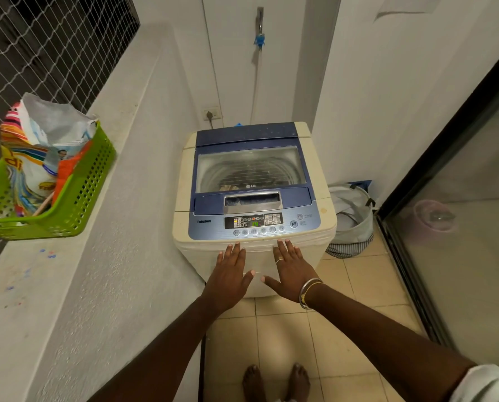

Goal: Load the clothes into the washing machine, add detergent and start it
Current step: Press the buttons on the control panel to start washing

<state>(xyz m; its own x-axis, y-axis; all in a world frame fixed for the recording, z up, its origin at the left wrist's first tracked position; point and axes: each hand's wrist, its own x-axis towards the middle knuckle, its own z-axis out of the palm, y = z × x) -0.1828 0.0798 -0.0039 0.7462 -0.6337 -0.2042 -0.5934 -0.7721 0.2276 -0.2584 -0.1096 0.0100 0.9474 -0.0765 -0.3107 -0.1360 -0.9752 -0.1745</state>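
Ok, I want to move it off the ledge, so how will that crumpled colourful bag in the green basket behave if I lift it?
The crumpled colourful printed bag looks soft-sided, so it would likely sag and fold rather than stay stiff. Its top stands open, so tipping it may spill. The green perforated plastic basket seems light and might lift along.

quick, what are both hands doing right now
Left hand: open, fingers straight, holding nothing, at the front edge of the washing machine.
Right hand: open, fingers spread, holding nothing, beside it.
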